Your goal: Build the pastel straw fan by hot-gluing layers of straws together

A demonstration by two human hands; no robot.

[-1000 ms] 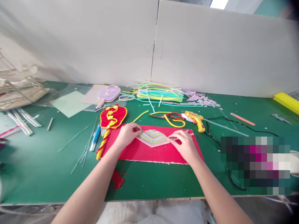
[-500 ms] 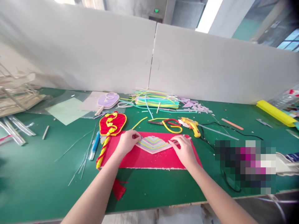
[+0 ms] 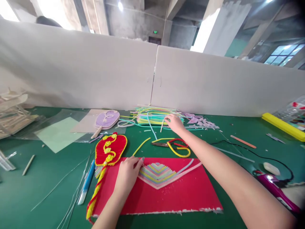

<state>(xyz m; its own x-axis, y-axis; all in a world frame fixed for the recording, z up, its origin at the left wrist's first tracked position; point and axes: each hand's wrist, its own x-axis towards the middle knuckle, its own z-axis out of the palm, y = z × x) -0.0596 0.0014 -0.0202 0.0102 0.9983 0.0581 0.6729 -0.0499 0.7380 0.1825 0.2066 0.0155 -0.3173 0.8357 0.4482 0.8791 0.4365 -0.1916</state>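
My left hand (image 3: 128,171) is closed at the left end of a chevron of pastel pipe cleaners (image 3: 157,175), its thumb and fingertips pressed together there. The chevron lies on a red board (image 3: 181,198); two loose ends, blue and pink, stick out at its right. My right hand (image 3: 175,123) reaches to the right part of a pile of coloured pipe cleaners (image 3: 152,118), fingers pinched; what they grip is hidden. Left of the board lies a red fan with yellow flowers (image 3: 111,149). Scissors with red and yellow wrapped handles (image 3: 171,144) lie behind the board.
A lilac fan (image 3: 107,119) and a pale green sheet (image 3: 59,133) lie at back left. A blue pen-like tool (image 3: 87,181) and thin wires are beside the red fan. At right are a corded magenta device (image 3: 278,190) and a yellow strip (image 3: 283,126). A white partition (image 3: 95,70) stands behind.
My right hand has left the chevron's right end and moved forward to the pile. My left hand stays at the left end. The view has tilted up, and my right forearm now hides the yellow glue gun.
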